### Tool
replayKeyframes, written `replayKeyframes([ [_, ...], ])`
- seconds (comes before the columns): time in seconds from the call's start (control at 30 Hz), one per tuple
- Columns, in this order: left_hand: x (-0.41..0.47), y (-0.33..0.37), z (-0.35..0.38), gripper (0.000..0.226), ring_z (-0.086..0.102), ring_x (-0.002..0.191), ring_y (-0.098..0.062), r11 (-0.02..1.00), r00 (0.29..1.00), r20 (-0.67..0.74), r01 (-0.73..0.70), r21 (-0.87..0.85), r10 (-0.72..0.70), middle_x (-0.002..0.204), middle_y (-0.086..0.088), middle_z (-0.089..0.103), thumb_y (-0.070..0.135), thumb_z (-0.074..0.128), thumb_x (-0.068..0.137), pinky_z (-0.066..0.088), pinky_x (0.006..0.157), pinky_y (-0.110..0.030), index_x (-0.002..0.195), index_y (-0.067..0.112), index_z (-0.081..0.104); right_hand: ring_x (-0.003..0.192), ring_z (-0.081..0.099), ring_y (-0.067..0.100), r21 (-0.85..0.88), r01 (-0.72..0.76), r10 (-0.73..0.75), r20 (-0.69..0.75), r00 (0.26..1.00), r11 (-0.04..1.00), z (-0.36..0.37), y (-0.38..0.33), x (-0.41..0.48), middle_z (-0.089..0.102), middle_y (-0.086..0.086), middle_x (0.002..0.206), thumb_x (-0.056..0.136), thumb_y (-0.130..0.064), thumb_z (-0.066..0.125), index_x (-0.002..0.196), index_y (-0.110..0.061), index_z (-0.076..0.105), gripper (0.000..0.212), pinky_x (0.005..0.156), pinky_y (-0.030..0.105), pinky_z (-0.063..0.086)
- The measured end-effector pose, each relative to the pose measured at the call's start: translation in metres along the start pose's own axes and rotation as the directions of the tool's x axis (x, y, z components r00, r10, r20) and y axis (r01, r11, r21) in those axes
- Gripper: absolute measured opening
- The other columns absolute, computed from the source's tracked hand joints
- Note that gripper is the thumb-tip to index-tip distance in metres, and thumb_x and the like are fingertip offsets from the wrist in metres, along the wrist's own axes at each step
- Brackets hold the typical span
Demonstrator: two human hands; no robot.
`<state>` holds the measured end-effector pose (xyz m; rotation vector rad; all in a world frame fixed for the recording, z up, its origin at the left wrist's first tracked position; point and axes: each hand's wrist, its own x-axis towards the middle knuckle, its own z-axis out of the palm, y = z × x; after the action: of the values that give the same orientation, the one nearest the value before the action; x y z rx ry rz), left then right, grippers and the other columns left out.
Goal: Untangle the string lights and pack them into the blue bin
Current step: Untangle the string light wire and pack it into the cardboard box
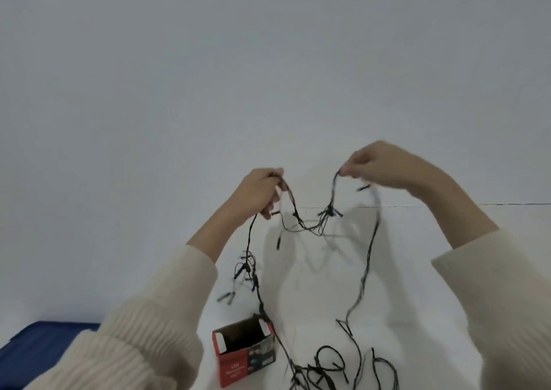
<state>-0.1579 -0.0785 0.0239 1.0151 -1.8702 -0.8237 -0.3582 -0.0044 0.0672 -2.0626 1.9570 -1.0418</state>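
The string lights are thin dark wire, matt, probably plastic-coated. Both sleeves are cream ribbed knit, soft and slightly fuzzy. The box at lower centre is printed cardboard, faintly glossy. The table looks smooth, matt white.

Both hands lift tangled string lights.
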Motion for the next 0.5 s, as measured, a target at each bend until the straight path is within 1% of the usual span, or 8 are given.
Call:
replayKeyframes([
  [0.03, 0.002, 0.013, 0.004, 0.036, 0.038, 0.037, -0.010, 0.991, 0.997, 0.007, -0.083, 0.102, 0.083, 0.051, 0.001, 0.042, 0.021, 0.038, 0.099, 0.037, 0.039, -0.020, 0.066, 0.014, 0.051, 0.098, 0.055, 0.014, -0.027, 0.016, -0.013, 0.090, 0.996, 1.000, 0.007, -0.004, -0.002, 0.063, 0.000, 0.106, 0.086, -0.039, 0.062, 0.117, -0.021, 0.063, 0.036, 0.084, 0.025, 0.038],
  [0.1, 0.004, 0.034, 0.010, 0.034, 0.040, 0.049, -0.011, 0.922, 0.972, 0.056, -0.235, 0.309, 0.229, 0.058, 0.003, 0.044, 0.013, 0.039, 0.095, 0.033, 0.046, -0.022, 0.062, 0.016, 0.045, 0.114, 0.053, 0.012, 0.203, 0.022, -0.074, 0.254, 0.964, 0.979, 0.021, -0.017, -0.007, 0.059, -0.004, 0.120, 0.079, -0.052, 0.062, 0.134, -0.033, 0.045, 0.060, 0.096, 0.028, 0.038],
  [0.13, 0.005, 0.042, 0.011, 0.034, 0.042, 0.056, -0.013, 0.878, 0.961, 0.072, -0.274, 0.392, 0.268, 0.062, 0.004, 0.047, 0.010, 0.038, 0.094, 0.032, 0.049, -0.023, 0.061, 0.017, 0.043, 0.110, 0.058, 0.015, 0.363, -0.020, -0.104, 0.320, 0.942, 0.931, 0.026, -0.022, -0.008, 0.062, -0.001, 0.115, 0.078, -0.051, 0.063, 0.136, -0.034, 0.041, 0.064, 0.097, 0.033, 0.043],
  [0.2, 0.010, 0.045, 0.008, 0.031, 0.046, 0.064, -0.018, 0.852, 0.961, 0.045, -0.263, 0.453, 0.273, 0.075, 0.002, 0.052, 0.013, 0.039, 0.094, 0.034, 0.052, -0.024, 0.064, 0.018, 0.045, 0.071, 0.066, 0.018, 0.590, -0.161, -0.100, 0.384, 0.918, 0.791, 0.032, -0.020, -0.007, 0.065, 0.006, 0.080, 0.083, -0.037, 0.066, 0.133, -0.024, 0.042, 0.057, 0.078, 0.034, 0.056],
  [0.23, 0.012, 0.042, 0.003, 0.026, 0.046, 0.063, -0.017, 0.874, 0.970, 0.032, -0.233, 0.427, 0.243, 0.080, 0.002, 0.054, 0.015, 0.041, 0.094, 0.034, 0.050, -0.023, 0.069, 0.016, 0.049, 0.051, 0.054, 0.014, 0.617, -0.183, -0.079, 0.373, 0.924, 0.765, 0.032, -0.017, -0.006, 0.054, 0.005, 0.062, 0.086, -0.030, 0.065, 0.126, -0.014, 0.049, 0.046, 0.060, 0.028, 0.054],
  [0.3, 0.011, 0.031, -0.005, 0.020, 0.044, 0.053, -0.011, 0.926, 0.983, 0.084, -0.184, 0.330, 0.166, 0.075, 0.001, 0.053, 0.023, 0.047, 0.095, 0.036, 0.044, -0.017, 0.081, 0.012, 0.057, 0.045, 0.025, 0.011, 0.609, -0.156, -0.031, 0.286, 0.958, 0.778, 0.028, -0.010, -0.005, 0.029, 0.000, 0.055, 0.089, -0.026, 0.061, 0.100, -0.006, 0.067, 0.023, 0.040, 0.019, 0.033],
  [0.37, 0.003, 0.015, -0.011, 0.022, 0.043, 0.045, -0.007, 0.963, 0.976, 0.196, -0.138, 0.230, 0.093, 0.063, 0.001, 0.048, 0.028, 0.052, 0.095, 0.039, 0.043, -0.016, 0.083, 0.012, 0.061, 0.049, 0.017, 0.011, 0.657, -0.141, 0.020, 0.188, 0.982, 0.740, 0.024, -0.002, -0.005, 0.021, -0.001, 0.057, 0.090, -0.023, 0.058, 0.082, -0.007, 0.068, 0.020, 0.038, 0.018, 0.022],
  [0.5, -0.013, -0.024, -0.019, 0.020, 0.049, 0.051, -0.009, 0.992, 0.932, 0.361, -0.008, 0.127, -0.038, 0.057, 0.002, 0.047, 0.026, 0.056, 0.093, 0.049, 0.058, -0.020, 0.084, 0.011, 0.065, 0.042, 0.019, 0.010, 0.711, -0.178, 0.203, 0.051, 0.978, 0.680, 0.024, 0.025, -0.006, 0.025, -0.003, 0.051, 0.092, -0.023, 0.056, 0.078, -0.009, 0.065, 0.022, 0.035, 0.018, 0.022],
])
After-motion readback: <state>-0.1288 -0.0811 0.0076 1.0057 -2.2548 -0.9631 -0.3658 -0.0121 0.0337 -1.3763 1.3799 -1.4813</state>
